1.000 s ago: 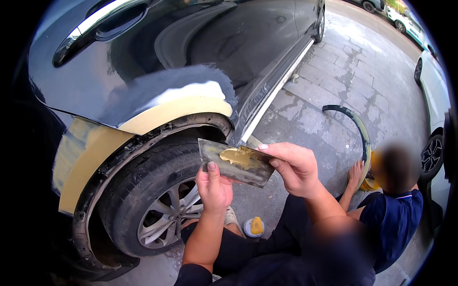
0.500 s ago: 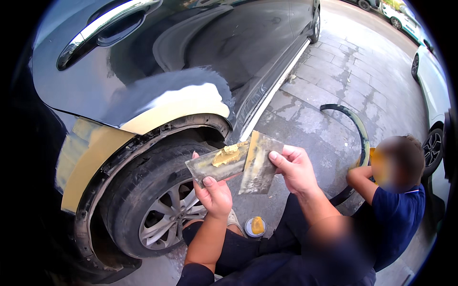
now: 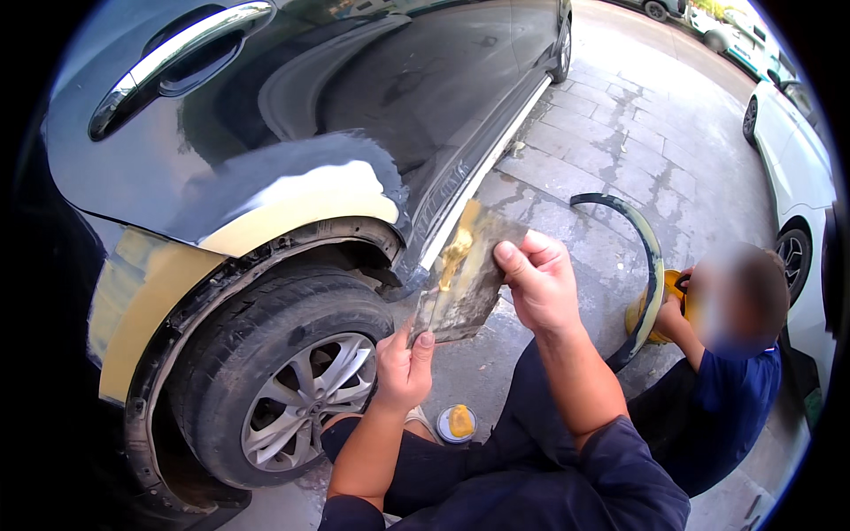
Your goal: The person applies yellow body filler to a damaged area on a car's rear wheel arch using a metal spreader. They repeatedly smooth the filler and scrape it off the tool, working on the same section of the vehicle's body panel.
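Observation:
My right hand [image 3: 540, 285] pinches a flat grey putty spreader [image 3: 478, 296] between thumb and fingers, its yellow-smeared edge turned up and to the left. A lump of yellow body filler [image 3: 458, 250] clings near that edge. Lower left, my left hand [image 3: 405, 370] grips a second spreader [image 3: 426, 310], which appears almost edge-on and overlaps or meets the first. Whether the lump touches both blades I cannot tell. Beyond them is the dark car's wheel arch [image 3: 292, 218], coated with smooth yellow filler under a grey-sanded patch.
A wheel [image 3: 305, 398] stands below the arch. On the ground by my foot sits a round lid [image 3: 457, 424] with yellow filler. At right, a crouching person [image 3: 739, 372] handles a curved arch trim [image 3: 651, 257] beside a yellow bucket [image 3: 639, 317]. A white car [image 3: 792, 159] is parked behind.
The left spreader has tilted from face-up to nearly edge-on against the right one. The filler lump now shows at the right spreader. The co-worker's arm has shifted, uncovering more of the yellow bucket.

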`<state>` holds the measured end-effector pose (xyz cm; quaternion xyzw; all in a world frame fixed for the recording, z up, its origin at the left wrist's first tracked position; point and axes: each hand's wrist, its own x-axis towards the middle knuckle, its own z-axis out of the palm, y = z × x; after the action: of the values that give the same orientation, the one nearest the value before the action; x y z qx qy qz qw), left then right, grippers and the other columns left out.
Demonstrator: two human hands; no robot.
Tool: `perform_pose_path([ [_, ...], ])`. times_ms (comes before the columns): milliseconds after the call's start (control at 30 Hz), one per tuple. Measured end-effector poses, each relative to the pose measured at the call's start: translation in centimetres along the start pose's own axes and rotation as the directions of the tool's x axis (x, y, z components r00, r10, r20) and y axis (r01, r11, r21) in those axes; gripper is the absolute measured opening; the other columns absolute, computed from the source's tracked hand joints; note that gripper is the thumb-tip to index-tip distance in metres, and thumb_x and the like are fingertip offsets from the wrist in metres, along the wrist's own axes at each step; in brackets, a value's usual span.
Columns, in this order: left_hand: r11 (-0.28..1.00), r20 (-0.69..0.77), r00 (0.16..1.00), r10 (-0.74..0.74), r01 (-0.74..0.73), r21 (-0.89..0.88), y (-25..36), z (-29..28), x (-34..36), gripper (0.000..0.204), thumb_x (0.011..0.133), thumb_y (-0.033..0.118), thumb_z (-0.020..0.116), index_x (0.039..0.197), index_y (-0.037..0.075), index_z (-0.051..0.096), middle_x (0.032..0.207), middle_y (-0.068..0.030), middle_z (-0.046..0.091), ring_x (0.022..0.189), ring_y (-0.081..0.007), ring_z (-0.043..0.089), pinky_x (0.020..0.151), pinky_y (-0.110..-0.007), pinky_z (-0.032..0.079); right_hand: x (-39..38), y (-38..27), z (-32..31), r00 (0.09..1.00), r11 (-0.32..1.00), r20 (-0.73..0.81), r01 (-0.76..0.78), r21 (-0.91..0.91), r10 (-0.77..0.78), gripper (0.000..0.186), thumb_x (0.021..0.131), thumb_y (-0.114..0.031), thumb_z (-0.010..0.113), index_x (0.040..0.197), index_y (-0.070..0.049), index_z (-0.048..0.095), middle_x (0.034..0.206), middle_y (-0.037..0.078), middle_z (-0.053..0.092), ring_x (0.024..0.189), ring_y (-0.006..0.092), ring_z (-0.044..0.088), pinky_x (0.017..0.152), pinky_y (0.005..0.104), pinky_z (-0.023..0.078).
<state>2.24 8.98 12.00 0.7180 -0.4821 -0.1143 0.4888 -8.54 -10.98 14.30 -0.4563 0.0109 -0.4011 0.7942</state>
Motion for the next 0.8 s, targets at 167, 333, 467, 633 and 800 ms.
perform_pose_path([
  [167,0.539,-0.196,0.969,-0.152,-0.085,-0.838,-0.1,0.8,1.9,0.030,0.104,0.021,0.049,0.116,-0.006,0.054,0.105,-0.0184,0.067,0.085,-0.0275,0.071,0.070,-0.043,0.063,0.6,-1.7,-1.6,0.978,0.973,-0.076,0.181,-0.146,-0.194,0.019,0.100,-0.013,0.059,0.115,-0.001,0.062,0.092,0.001,0.068,0.076,0.0034,0.059,0.066,0.0177,0.047],
  [333,0.647,-0.259,0.957,-0.132,-0.114,-0.754,-0.3,0.8,2.5,0.031,0.105,0.020,0.047,0.116,-0.008,0.054,0.104,-0.0181,0.067,0.085,-0.0257,0.071,0.068,-0.040,0.064,-0.3,-2.2,0.9,0.918,0.720,0.391,0.311,-0.621,-0.060,0.022,0.091,-0.004,0.063,0.112,0.001,0.068,0.089,0.015,0.069,0.079,0.0250,0.069,0.071,0.0299,0.052],
  [467,0.779,-0.333,0.940,-0.079,-0.150,-0.609,-1.1,0.1,2.3,0.032,0.106,0.022,0.043,0.116,-0.007,0.053,0.104,-0.0189,0.067,0.084,-0.0280,0.072,0.068,-0.041,0.064,-0.5,-2.9,0.5,0.932,0.478,0.361,0.299,-0.826,0.042,0.024,0.086,-0.001,0.066,0.109,0.000,0.069,0.086,0.015,0.069,0.075,0.0299,0.067,0.066,0.0334,0.053],
  [633,0.845,-0.454,0.885,-0.107,-0.160,-0.511,-0.3,3.3,2.2,0.036,0.108,0.024,0.040,0.119,-0.007,0.054,0.111,-0.0167,0.066,0.097,-0.0234,0.068,0.081,-0.035,0.059,-2.1,0.7,3.2,0.771,0.139,0.437,0.551,-0.823,-0.463,0.036,0.075,0.008,0.062,0.109,0.000,0.069,0.092,0.017,0.070,0.081,0.0301,0.071,0.072,0.0355,0.057],
  [800,0.750,-0.423,0.893,-0.156,-0.171,-0.639,-0.2,3.1,1.9,0.041,0.109,0.028,0.035,0.123,-0.007,0.052,0.115,-0.0168,0.064,0.100,-0.0233,0.067,0.083,-0.035,0.058,-3.4,2.7,2.7,0.792,0.135,0.416,0.519,-0.844,-0.447,0.041,0.069,0.005,0.064,0.110,0.004,0.068,0.095,0.016,0.070,0.085,0.0290,0.071,0.074,0.0354,0.059],
])
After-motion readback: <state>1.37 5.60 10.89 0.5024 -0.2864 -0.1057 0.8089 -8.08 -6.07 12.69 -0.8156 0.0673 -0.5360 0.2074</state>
